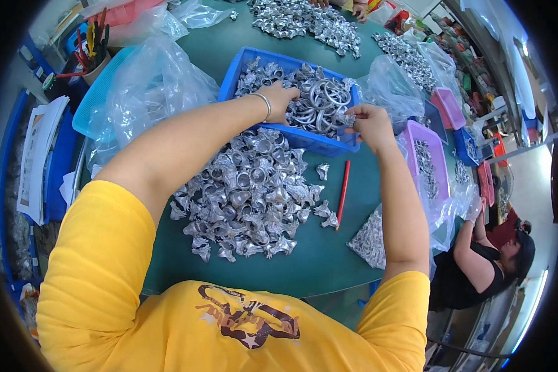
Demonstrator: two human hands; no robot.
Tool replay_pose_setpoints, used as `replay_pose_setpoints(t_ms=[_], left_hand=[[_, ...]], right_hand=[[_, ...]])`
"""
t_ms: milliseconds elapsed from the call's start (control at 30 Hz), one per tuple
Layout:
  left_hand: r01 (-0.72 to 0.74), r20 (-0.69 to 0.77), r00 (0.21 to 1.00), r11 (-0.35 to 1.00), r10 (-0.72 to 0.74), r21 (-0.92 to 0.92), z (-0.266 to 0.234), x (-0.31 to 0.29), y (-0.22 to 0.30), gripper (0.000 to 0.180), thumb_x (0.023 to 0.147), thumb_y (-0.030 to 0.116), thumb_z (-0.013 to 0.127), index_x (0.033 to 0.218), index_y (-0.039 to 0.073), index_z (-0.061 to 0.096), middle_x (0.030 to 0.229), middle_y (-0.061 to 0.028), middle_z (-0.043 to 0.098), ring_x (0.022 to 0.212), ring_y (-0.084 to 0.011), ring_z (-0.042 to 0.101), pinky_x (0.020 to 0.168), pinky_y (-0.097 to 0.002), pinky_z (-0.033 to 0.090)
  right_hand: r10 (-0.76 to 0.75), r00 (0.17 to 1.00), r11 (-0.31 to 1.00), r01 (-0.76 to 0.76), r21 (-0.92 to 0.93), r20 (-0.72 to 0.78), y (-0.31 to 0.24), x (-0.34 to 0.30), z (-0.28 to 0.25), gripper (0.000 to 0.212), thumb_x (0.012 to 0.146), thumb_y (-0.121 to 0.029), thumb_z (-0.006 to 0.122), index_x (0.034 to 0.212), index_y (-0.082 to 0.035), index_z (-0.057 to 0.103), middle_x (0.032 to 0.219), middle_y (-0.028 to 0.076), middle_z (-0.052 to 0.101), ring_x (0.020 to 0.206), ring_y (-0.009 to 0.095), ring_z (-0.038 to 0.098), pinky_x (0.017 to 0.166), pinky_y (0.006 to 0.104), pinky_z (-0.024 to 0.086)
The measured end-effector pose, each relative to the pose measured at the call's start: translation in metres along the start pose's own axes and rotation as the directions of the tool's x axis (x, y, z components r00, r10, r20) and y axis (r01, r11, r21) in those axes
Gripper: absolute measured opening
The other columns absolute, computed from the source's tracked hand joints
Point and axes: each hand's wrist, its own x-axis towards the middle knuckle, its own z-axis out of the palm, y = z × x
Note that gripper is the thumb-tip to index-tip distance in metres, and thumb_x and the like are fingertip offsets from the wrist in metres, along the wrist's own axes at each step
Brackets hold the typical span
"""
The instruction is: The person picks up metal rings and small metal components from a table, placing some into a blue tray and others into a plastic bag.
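A blue plastic bin (245,59) on the table holds a heap of silver metal rings (325,96), some plain hoops, others with sculpted tops. My left hand (278,102) reaches over its near wall into the heap; most of its fingers are hidden, so I cannot see whether it grips anything. Above the bin's right end, my right hand (373,127) is closed, pinching a silver cast ring (346,119) between thumb and fingers. In front of the bin lies a large pile of sculpted silver ring castings (245,192), with a few strays to its right.
A red pencil-like stick (343,195) lies beside the pile on the green table (310,270). Plastic bags (158,87) crowd the left. A bag of small castings (369,242) and a pink basket (440,161) stand right. Another person (483,266) works at far right; someone's hands show beyond.
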Motion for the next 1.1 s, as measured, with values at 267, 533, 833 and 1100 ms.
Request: replay_pose_setpoints(t_ms=[267,533,833,1100], left_hand=[[-0.104,-0.089,0.991,0.992,0.098,-0.070,0.017,0.010,-0.026,0.062,0.063,0.021,0.080,0.118,0.019,0.050,0.113,-0.0173,0.049,0.104,-0.0353,0.053,0.090,-0.0392,0.045],[-0.076,-0.110,0.991,0.996,0.071,-0.049,0.011,0.002,-0.012,0.064,0.061,0.027,0.082,0.117,0.012,0.054,0.115,-0.0140,0.052,0.104,-0.0332,0.054,0.091,-0.0389,0.044],[-0.118,-0.283,0.957,0.980,0.069,-0.162,0.009,-0.003,-0.030,0.041,0.059,0.017,0.078,0.098,0.012,0.066,0.103,-0.0161,0.059,0.097,-0.0320,0.057,0.086,-0.0392,0.046],[-0.126,-0.237,0.944,0.412,-0.229,-0.902,-0.011,-0.014,-0.049,0.034,0.068,0.002,0.075,0.100,0.010,0.067,0.096,-0.0054,0.059,0.083,-0.0182,0.060,0.066,-0.0289,0.050]], right_hand=[[-0.092,0.858,0.940,-0.092,0.327,0.505,-0.008,-0.039,-0.011,0.036,0.075,0.011,0.048,0.108,0.002,0.059,0.099,0.013,0.066,0.072,0.021,0.068,0.052,0.0268,0.053],[-0.018,0.967,0.921,0.114,-0.371,0.253,-0.009,0.000,-0.005,0.027,0.072,-0.001,0.061,0.098,0.001,0.066,0.085,0.014,0.067,0.066,0.020,0.066,0.057,0.0310,0.052],[-0.068,0.979,0.553,0.198,-0.809,0.193,-0.008,0.013,0.029,0.020,0.070,-0.008,0.061,0.088,-0.008,0.068,0.098,0.017,0.065,0.092,0.034,0.063,0.079,0.0414,0.052],[-0.178,0.977,0.935,0.204,-0.291,0.114,0.020,0.011,-0.011,0.017,0.070,0.004,0.057,0.085,0.004,0.067,0.074,0.009,0.066,0.068,0.013,0.061,0.063,0.0269,0.049]])
